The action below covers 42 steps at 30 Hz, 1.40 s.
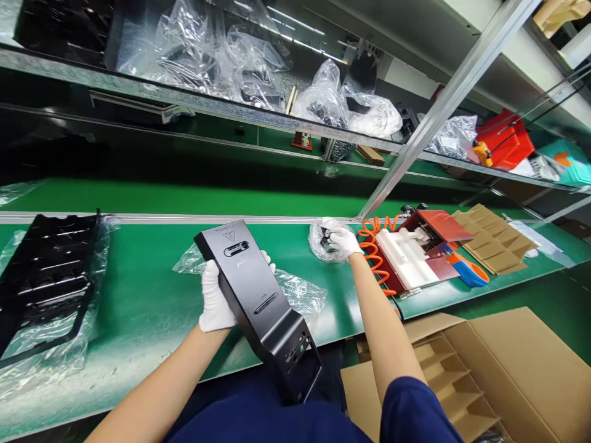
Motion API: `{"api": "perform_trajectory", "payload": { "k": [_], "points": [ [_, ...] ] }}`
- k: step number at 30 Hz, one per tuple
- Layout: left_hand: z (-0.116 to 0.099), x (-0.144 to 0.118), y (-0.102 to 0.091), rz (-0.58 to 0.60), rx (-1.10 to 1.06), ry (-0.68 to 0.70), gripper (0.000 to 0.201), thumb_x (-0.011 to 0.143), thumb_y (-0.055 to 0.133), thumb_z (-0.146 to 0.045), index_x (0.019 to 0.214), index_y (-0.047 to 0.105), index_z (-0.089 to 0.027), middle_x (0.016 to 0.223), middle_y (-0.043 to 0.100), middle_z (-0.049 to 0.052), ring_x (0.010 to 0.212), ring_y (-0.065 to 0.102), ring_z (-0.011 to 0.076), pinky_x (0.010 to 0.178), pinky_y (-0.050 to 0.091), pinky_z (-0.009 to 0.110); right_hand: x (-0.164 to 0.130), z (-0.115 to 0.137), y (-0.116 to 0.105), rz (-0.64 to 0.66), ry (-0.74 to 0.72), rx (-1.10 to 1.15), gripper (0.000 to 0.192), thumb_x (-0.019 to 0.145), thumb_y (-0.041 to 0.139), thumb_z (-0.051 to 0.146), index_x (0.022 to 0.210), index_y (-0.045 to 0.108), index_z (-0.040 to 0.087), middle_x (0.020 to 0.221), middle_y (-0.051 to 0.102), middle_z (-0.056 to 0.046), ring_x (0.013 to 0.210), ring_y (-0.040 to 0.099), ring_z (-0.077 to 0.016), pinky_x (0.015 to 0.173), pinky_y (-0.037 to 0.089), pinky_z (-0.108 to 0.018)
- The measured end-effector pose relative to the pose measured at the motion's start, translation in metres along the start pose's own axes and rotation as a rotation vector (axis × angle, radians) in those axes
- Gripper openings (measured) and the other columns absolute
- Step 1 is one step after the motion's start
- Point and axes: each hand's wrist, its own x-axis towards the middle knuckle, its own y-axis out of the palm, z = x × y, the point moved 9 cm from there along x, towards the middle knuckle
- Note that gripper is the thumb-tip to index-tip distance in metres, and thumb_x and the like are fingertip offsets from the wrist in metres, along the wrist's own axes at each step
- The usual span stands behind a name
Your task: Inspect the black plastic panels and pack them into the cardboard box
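My left hand (217,298), in a white glove, is closed around a long black plastic housing (247,271). The housing is tilted, its far end raised over the bench and its near end by my body. It has a printed triangle mark, slots and several small holes. My right hand (340,239), also gloved, reaches into a clear plastic bag (318,246) of small black parts on the bench. Its fingers are curled down among the parts; what lies between the fingertips is hidden. Flat plastic wrap (302,294) lies beneath the housing.
Black moulded frames (50,271) lie on plastic at left. Right of my hand are a coiled orange hose (373,252), a red-and-white fixture (409,258), a blue-orange tape roll (468,271) and cardboard dividers (496,237). An open carton (521,363) stands below; a shelf rail (221,106) runs overhead.
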Motion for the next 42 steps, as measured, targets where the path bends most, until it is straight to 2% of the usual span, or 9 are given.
{"api": "perform_trajectory", "payload": {
  "k": [3, 7, 10, 18, 24, 28, 33, 37, 42],
  "points": [
    [0.010, 0.004, 0.004, 0.052, -0.053, -0.021, 0.074, 0.071, 0.070, -0.063, 0.126, 0.060, -0.014, 0.118, 0.068, 0.016, 0.106, 0.065, 0.0330, 0.097, 0.051, 0.049, -0.022, 0.034, 0.012, 0.009, -0.066, 0.171, 0.038, 0.069, 0.067, 0.051, 0.093, 0.063, 0.021, 0.089, 0.069, -0.005, 0.077, 0.064, -0.0183, 0.067, 0.054, -0.032],
    [0.043, 0.013, 0.016, 0.154, -0.112, -0.205, 0.073, 0.074, 0.068, -0.064, 0.124, 0.062, -0.011, 0.118, 0.068, 0.015, 0.104, 0.066, 0.0324, 0.096, 0.051, 0.047, -0.062, 0.099, 0.067, 0.161, -0.156, 0.311, 0.034, 0.069, 0.072, 0.046, 0.092, 0.069, 0.021, 0.084, 0.069, -0.002, 0.060, 0.056, -0.0123, 0.049, 0.045, -0.024],
    [0.056, 0.016, 0.024, 0.195, -0.159, -0.252, 0.061, 0.074, 0.071, -0.059, 0.115, 0.067, -0.014, 0.112, 0.072, 0.011, 0.099, 0.069, 0.0286, 0.093, 0.053, 0.041, -0.081, 0.124, 0.102, 0.246, -0.110, 0.320, 0.023, 0.068, 0.071, 0.036, 0.086, 0.068, 0.021, 0.082, 0.069, -0.001, 0.068, 0.063, -0.0142, 0.054, 0.049, -0.024],
    [0.059, 0.017, 0.007, 0.039, -0.146, -0.239, 0.042, 0.086, 0.058, -0.052, 0.105, 0.070, -0.016, 0.102, 0.075, 0.008, 0.093, 0.071, 0.0240, 0.089, 0.055, 0.035, -0.085, 0.129, 0.112, 0.142, -0.221, 0.190, 0.013, 0.070, 0.066, 0.030, 0.080, 0.066, 0.022, 0.085, 0.069, -0.001, 0.080, 0.064, -0.0183, 0.082, 0.053, -0.035],
    [0.059, 0.013, 0.003, -0.038, -0.137, -0.264, 0.044, 0.088, 0.053, -0.053, 0.105, 0.069, -0.016, 0.099, 0.076, 0.008, 0.090, 0.071, 0.0236, 0.087, 0.055, 0.036, -0.086, 0.129, 0.117, 0.103, -0.290, 0.009, 0.008, 0.075, 0.057, 0.028, 0.078, 0.063, 0.023, 0.086, 0.068, -0.002, 0.081, 0.062, -0.0201, 0.083, 0.052, -0.039],
    [0.058, 0.015, 0.006, -0.011, -0.203, -0.230, 0.043, 0.086, 0.057, -0.051, 0.105, 0.070, -0.015, 0.099, 0.076, 0.009, 0.089, 0.071, 0.0240, 0.085, 0.056, 0.035, -0.087, 0.137, 0.110, -0.015, -0.432, -0.082, 0.014, 0.071, 0.058, 0.023, 0.085, 0.062, 0.022, 0.103, 0.065, -0.007, 0.106, 0.058, -0.0243, 0.100, 0.045, -0.044],
    [0.061, 0.015, 0.007, 0.030, -0.212, -0.244, 0.047, 0.086, 0.057, -0.054, 0.109, 0.069, -0.015, 0.106, 0.074, 0.011, 0.098, 0.069, 0.0276, 0.093, 0.053, 0.040, -0.078, 0.107, 0.127, 0.213, -0.137, 0.246, 0.061, 0.073, 0.068, 0.039, 0.128, 0.051, 0.021, 0.135, 0.055, -0.012, 0.125, 0.051, -0.0261, 0.104, 0.044, -0.043],
    [0.062, 0.012, -0.006, -0.059, -0.154, -0.232, 0.047, 0.086, 0.057, -0.054, 0.109, 0.070, -0.016, 0.104, 0.075, 0.011, 0.094, 0.070, 0.0272, 0.090, 0.054, 0.038, -0.087, 0.117, 0.139, 0.388, -0.126, 0.284, 0.046, 0.075, 0.070, 0.042, 0.115, 0.060, 0.023, 0.113, 0.068, -0.006, 0.107, 0.063, -0.0244, 0.094, 0.051, -0.039],
    [0.063, 0.005, -0.004, -0.070, -0.132, -0.201, 0.046, 0.083, 0.062, -0.051, 0.113, 0.067, -0.016, 0.106, 0.074, 0.010, 0.097, 0.070, 0.0273, 0.094, 0.053, 0.040, -0.088, 0.127, 0.136, 0.356, -0.088, 0.354, 0.042, 0.075, 0.071, 0.040, 0.111, 0.060, 0.021, 0.112, 0.069, -0.005, 0.102, 0.064, -0.0225, 0.091, 0.053, -0.038]
  ]
}}
